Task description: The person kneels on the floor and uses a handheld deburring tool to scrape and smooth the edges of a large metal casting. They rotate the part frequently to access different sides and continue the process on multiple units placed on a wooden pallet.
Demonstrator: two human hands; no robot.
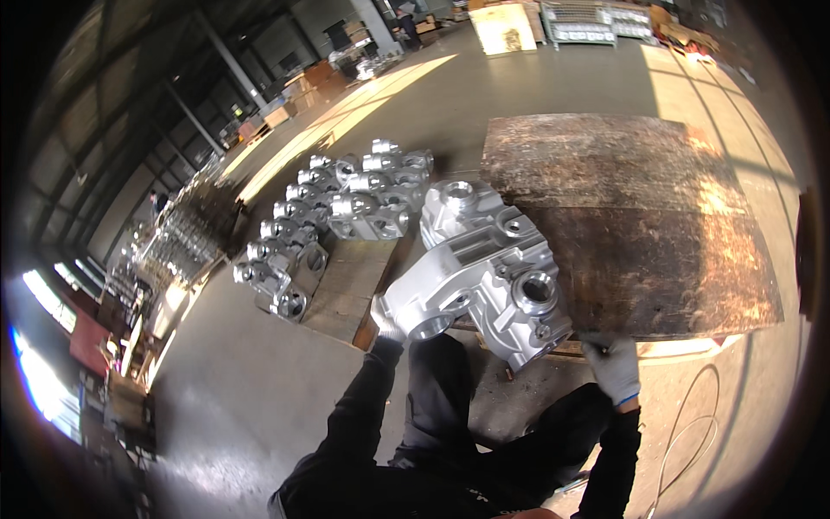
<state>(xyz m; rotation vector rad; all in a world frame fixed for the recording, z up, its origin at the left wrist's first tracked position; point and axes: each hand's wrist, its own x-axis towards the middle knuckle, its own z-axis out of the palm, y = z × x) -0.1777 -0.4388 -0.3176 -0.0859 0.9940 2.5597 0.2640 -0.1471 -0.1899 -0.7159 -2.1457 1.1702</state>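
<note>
A large cast-metal housing [480, 259], with several round machined bores, lies in front of me at the near left end of a worn wooden board [635, 259]. My left hand [389, 321], in a light glove, is at the housing's left end, beside its large bore; the fingers are mostly hidden by the casting. My right hand [613, 366], in a grey-white glove with a blue cuff edge, is near the board's front edge, just right of the housing. Its fingertips are dark and blurred, so what they hold cannot be told.
Rows of similar castings [369, 204] stand on a wooden pallet [350, 279] at the left. A thin cable or hose [713, 422] loops on the floor at the right. Stacked metal parts [188, 233] stand farther left. People are in the far background.
</note>
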